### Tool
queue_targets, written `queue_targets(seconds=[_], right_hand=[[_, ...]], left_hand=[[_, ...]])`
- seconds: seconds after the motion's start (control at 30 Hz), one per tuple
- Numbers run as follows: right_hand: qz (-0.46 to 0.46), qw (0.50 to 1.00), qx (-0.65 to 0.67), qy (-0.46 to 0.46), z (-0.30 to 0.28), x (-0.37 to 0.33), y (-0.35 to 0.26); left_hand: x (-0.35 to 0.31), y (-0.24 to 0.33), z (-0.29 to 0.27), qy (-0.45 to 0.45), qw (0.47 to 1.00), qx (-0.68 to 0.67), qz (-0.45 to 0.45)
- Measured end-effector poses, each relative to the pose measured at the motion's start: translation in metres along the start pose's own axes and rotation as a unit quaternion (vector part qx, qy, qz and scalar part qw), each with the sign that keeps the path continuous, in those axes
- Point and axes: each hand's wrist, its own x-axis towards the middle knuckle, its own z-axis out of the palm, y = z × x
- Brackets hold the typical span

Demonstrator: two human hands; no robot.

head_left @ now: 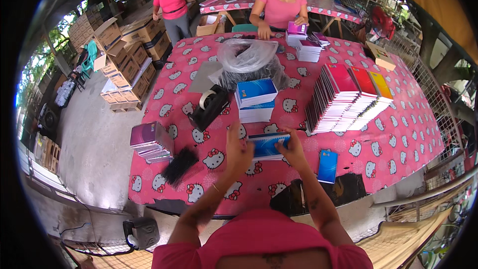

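A small stack of blue spiral notebooks (264, 144) lies in front of me on the table. On its right side my right hand (296, 152) grips it, thumb on the top cover and fingers around the far edge. My left hand (238, 154) stands at the stack's left end with its fingers stretched forward and its thumb near the cover. Just beyond is a taller stack of blue notebooks (256, 92). One single blue notebook (327, 166) lies flat to the right of my right hand.
To the left are a black tape dispenser (209, 107), purple notebooks (149, 139) and a bundle of black binding wire (180, 165). Tall red and yellow notebook stacks (348, 97) stand right. Clear plastic (247, 57) lies behind. A co-worker (280, 5) handles purple notebooks (307, 49) across the table.
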Motion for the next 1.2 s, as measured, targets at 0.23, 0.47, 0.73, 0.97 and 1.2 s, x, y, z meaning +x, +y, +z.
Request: queue_targets(seconds=[0.23,0.47,0.73,0.97,1.2], right_hand=[[0.102,0.987,-0.083,-0.090,-0.012,0.002,-0.007],[0.045,0.997,0.032,-0.054,0.006,0.009,-0.021],[0.011,0.998,0.047,-0.044,0.007,0.003,-0.010],[0.027,0.998,0.045,-0.031,0.007,0.003,-0.001],[0.011,1.000,0.001,-0.013,0.007,0.005,-0.009]], left_hand=[[-0.062,-0.047,-0.030,-0.078,0.987,0.106,-0.088],[-0.124,-0.121,-0.050,-0.077,0.968,0.238,-0.006],[-0.033,-0.013,-0.020,-0.018,0.997,0.063,0.028],[-0.008,0.021,0.025,-0.112,0.944,0.244,0.194],[-0.015,0.015,0.013,-0.012,0.992,0.117,0.034]])
